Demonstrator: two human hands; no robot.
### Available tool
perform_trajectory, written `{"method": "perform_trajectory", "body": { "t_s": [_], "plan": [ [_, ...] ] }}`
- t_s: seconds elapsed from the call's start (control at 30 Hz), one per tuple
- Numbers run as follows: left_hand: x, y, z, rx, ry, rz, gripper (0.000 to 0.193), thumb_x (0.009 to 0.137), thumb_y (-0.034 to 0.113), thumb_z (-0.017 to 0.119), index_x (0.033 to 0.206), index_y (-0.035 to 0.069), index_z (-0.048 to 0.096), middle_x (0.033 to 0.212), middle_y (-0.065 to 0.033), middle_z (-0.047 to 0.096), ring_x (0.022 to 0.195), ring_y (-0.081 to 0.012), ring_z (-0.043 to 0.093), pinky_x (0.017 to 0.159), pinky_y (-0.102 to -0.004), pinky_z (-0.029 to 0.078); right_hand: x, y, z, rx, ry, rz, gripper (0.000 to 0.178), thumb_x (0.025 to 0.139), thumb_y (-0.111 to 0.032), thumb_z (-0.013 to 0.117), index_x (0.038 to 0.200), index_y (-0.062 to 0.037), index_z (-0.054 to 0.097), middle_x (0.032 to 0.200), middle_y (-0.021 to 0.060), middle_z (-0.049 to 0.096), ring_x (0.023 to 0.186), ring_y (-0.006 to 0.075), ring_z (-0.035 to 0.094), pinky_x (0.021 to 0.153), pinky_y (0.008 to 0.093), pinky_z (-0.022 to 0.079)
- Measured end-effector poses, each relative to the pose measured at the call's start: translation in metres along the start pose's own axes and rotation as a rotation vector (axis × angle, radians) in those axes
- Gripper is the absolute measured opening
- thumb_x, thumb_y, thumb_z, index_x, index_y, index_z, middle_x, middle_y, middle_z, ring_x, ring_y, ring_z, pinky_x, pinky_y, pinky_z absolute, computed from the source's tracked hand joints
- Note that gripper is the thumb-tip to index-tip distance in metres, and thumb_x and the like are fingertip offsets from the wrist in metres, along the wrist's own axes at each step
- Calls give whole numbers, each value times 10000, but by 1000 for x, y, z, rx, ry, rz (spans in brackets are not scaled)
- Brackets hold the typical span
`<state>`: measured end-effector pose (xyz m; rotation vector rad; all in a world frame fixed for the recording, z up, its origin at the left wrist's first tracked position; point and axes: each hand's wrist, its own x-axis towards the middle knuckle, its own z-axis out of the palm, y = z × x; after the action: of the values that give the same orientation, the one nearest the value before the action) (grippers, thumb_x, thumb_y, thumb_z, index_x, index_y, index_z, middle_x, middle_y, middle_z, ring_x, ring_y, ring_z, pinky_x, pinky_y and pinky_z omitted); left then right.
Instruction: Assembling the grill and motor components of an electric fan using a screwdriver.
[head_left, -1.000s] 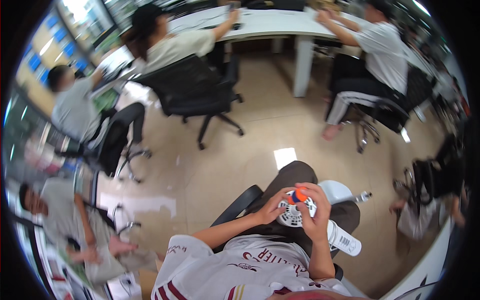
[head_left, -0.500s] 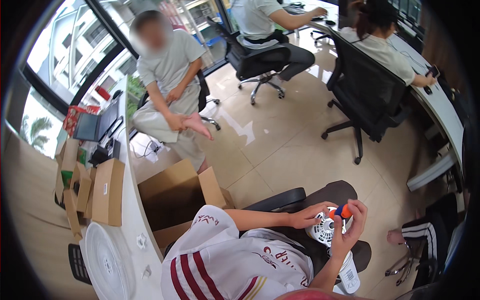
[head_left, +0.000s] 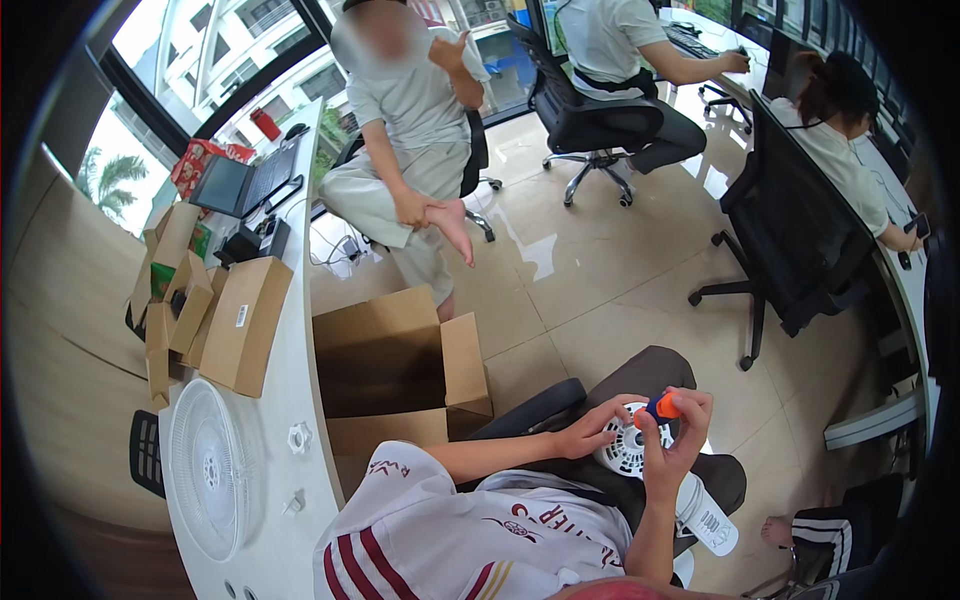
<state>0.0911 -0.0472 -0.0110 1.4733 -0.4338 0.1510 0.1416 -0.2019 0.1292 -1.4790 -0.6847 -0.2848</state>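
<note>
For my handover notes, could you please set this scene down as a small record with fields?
Right hand: gripping an orange-and-blue tool
Left hand: over the rim of a round white vented fan body
Fan body position: at the person's lap, below the tool
White table, on the left: round fan cover, laptop, cardboard boxes
Beside the table: large open box
Nearby: several seated people

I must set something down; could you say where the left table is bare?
Bare: between the nearest box and upper white part; between the lower white part, fan grille and sleeve. Crowded: far end, with more boxes and laptop.
</note>
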Motion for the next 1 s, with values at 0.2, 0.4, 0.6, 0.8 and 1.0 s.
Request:
{"method": "perform_trajectory", "body": {
  "t_s": [0.2,0.4,0.6,0.8,1.0],
  "plan": [
    [-15,7,-10,76,48,7,349,1053,395,517,1198,82,469,1584,-217,352,1482,-358,332,1219,-488,223,9,-8,7,-24,-191,-90,381,866,-15,755,1220,-52,618,1239,193,618,1106,344,643,965,420,521],
    [-21,9,-13,77,82,9,370,1060,413,494,1233,86,474,1584,-210,356,1483,-361,330,1222,-490,220,11,-8,8,36,-258,-30,373,872,4,734,1223,-49,618,1133,186,689,1027,327,687,951,410,530],
    [-19,9,-13,48,113,23,415,1055,404,498,1315,82,475,1588,-214,362,1499,-365,324,1229,-499,216,4,-3,14,75,-157,5,382,832,-8,788,1165,-71,610,1217,200,627,1073,322,644,906,398,527],
    [-21,8,-13,60,116,15,433,1050,396,506,1346,83,462,1586,-220,364,1495,-371,327,1229,-495,217,16,-9,8,-41,-231,-106,358,850,-16,767,1170,-73,618,1235,195,611,1103,328,634,958,413,518],
    [-23,10,-15,77,90,8,481,1058,418,492,1397,81,435,1583,-206,346,1503,-350,302,1228,-491,194,18,-7,4,36,-342,-11,372,844,-27,776,1181,-65,621,1178,167,628,1042,298,655,947,388,519]
  ]
}}
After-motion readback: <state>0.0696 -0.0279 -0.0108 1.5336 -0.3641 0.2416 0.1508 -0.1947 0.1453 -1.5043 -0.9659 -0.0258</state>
